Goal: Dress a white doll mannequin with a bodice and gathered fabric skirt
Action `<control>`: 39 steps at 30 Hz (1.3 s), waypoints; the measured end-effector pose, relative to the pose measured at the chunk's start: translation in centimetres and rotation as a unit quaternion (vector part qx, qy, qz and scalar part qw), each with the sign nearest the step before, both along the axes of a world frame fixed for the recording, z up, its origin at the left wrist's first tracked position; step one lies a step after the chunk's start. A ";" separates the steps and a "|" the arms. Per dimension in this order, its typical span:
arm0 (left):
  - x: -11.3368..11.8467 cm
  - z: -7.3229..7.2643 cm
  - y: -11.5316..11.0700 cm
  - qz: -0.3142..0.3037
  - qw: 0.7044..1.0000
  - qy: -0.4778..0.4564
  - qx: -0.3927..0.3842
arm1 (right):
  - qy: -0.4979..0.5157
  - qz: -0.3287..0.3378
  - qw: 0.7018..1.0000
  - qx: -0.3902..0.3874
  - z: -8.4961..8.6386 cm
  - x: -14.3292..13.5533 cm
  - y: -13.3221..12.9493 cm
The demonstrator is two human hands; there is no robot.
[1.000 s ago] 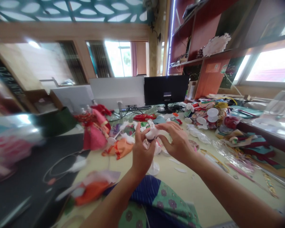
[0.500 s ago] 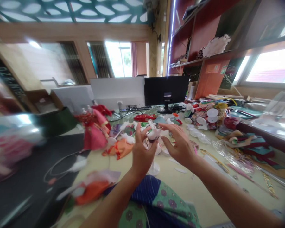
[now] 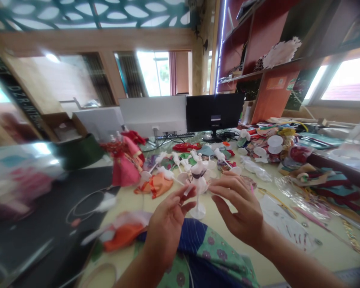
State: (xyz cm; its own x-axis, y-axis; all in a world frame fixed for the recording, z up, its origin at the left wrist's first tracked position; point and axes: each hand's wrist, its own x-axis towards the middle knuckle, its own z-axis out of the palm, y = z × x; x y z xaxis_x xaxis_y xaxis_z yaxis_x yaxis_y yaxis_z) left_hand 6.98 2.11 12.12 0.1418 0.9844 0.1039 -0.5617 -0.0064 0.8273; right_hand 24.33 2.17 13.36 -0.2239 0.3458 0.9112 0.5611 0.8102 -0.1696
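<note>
A small white dress form (image 3: 199, 170) with a dark band round its middle stands upright on a round white base near the table's front edge. Just left of its lower part, my left hand (image 3: 171, 216) pinches a small whitish strip (image 3: 189, 189) between thumb and fingertips. My right hand (image 3: 238, 204) is at the form's right side, fingers apart and slightly curved, with nothing visible in it. Whether its fingertips touch the form cannot be told.
More white forms (image 3: 176, 159) and coloured cloth lie behind. Red doll dresses (image 3: 123, 170) and orange cloth (image 3: 157, 185) are to the left. A black monitor (image 3: 215, 114) stands at the back; heaped scraps, clear plastic and a printed sheet (image 3: 285, 220) lie to the right.
Both hands have come down from the form's top to its lower part. The small strip now shows in my left hand. The view has shifted slightly.
</note>
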 end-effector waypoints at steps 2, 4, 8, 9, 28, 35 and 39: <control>0.0 0.1 -0.4 -0.037 0.999 -0.012 -0.014 | 0.003 0.006 1.000 -0.017 -0.1 -0.4 -0.4; 0.1 -0.1 -0.7 -0.053 0.998 -0.012 -0.007 | 0.002 0.010 1.000 -0.029 -0.2 -0.7 -0.5; 0.5 -0.7 -1.3 -0.056 0.998 0.012 0.017 | -0.024 0.004 0.999 -0.039 -0.6 -0.9 -0.7; 0.5 -0.9 -1.4 -0.051 0.998 0.020 0.017 | -0.029 0.001 0.999 -0.039 -0.7 -0.9 -0.7; 1.2 -0.5 -2.1 -0.141 0.988 -0.006 -0.056 | -0.120 -0.067 0.989 0.049 -1.3 -0.2 -0.1; 1.4 -0.4 -2.1 -0.132 0.988 -0.011 -0.079 | -0.123 -0.063 0.990 0.028 -1.9 -0.2 0.0; 1.4 -0.5 -1.8 -0.103 0.992 0.005 -0.079 | -0.109 -0.051 0.993 0.020 -2.0 -0.3 -0.2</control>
State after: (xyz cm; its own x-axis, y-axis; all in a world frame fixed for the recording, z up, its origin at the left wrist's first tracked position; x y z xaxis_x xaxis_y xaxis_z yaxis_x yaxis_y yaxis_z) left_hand 8.33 0.28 11.60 0.3411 0.9385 -0.0529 -0.5289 0.2381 0.8146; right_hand 24.02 1.94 11.34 -0.3837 0.3403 0.8585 0.6599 0.7514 -0.0029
